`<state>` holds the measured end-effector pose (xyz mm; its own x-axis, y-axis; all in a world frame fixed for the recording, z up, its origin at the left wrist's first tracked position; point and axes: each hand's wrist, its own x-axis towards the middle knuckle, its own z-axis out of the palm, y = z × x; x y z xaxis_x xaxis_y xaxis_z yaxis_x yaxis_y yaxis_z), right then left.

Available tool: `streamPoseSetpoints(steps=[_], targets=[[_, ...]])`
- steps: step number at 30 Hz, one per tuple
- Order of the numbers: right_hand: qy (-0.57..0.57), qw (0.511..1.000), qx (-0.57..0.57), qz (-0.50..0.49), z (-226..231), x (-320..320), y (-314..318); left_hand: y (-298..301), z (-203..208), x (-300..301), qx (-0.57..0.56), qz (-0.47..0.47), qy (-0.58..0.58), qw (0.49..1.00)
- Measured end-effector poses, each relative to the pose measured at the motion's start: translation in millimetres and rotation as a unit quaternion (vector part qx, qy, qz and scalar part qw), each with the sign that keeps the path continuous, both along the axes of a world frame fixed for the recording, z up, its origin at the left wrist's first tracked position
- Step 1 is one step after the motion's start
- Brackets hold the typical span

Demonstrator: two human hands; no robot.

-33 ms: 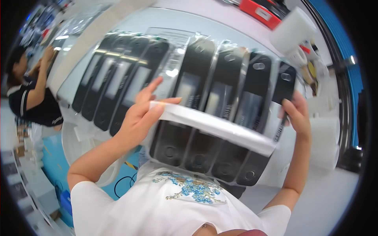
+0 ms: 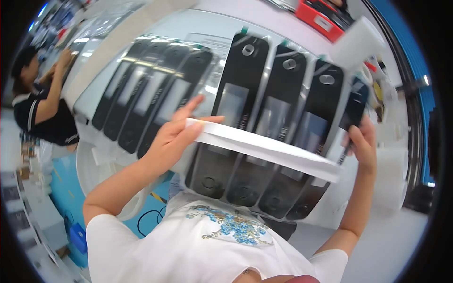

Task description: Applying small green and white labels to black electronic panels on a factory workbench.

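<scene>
A sheet of long black panels (image 2: 243, 70) with rounded ends and pale windows spreads before me, wrapped in shiny clear film. Across its middle runs a white strip (image 2: 264, 146), apparently paper. My left hand (image 2: 172, 139) pinches the strip's left end between thumb and finger, other fingers reaching out over the film. At the right side, my right hand (image 2: 362, 141) grips the rightmost panel (image 2: 355, 101), which is turned partly edge-on; its grasping fingers are partly hidden behind it. The panels' near ends hang close to my shirt.
A similar row of black panels (image 2: 177, 94) lies on the table to the left. At the back right are a red box (image 2: 318, 21) and a white roll (image 2: 358, 42). Another person (image 2: 45, 101) works at the far left. A white tub (image 2: 89, 174) stands below the table's left side.
The panels' far ends have shifted slightly up and right in the picture. The rightmost panel has turned more edge-on, and my right hand has moved a little right with it. Both grips continue.
</scene>
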<state>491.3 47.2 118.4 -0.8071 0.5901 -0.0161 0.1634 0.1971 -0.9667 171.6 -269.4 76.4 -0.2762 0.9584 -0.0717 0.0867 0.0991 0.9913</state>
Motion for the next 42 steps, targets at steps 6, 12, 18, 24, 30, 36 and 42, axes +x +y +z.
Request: streamPoseSetpoints(steps=[6, 12, 18, 24, 30, 36, 42], targets=[[0.031, 0.995, 0.077, 0.051, 36.4, -77.3, -14.9, -31.3, 12.0, -17.8, -0.05, 0.085, -0.038, 0.994], [-0.082, 0.984, -0.083, 0.133, -2.7, -231.3, -74.5, -73.5, 16.7, -183.4, -0.04, 0.27, -0.003, 0.962], [-0.136, 0.948, -0.236, 0.163, -54.6, -315.3, -104.0, -93.6, -4.4, -266.7, -0.141, 0.237, 0.043, 0.96], [-0.246, 0.93, -0.127, 0.243, -24.6, -289.9, -86.4, -96.6, -5.8, -264.9, -0.08, 0.271, 0.059, 0.958], [-0.295, 0.914, -0.013, 0.279, -17.0, -277.0, -99.4, -69.8, 10.9, -255.4, 0.09, 0.163, -0.229, 0.955], [-0.14, 0.757, 0.456, 0.445, -39.1, -256.2, -187.6, -17.4, 17.0, -202.8, 0.163, 0.041, -0.353, 0.921], [-0.081, 0.767, 0.455, 0.446, -18.2, -209.6, -185.3, 60.5, 9.0, -144.5, 0.083, -0.038, -0.317, 0.944]])
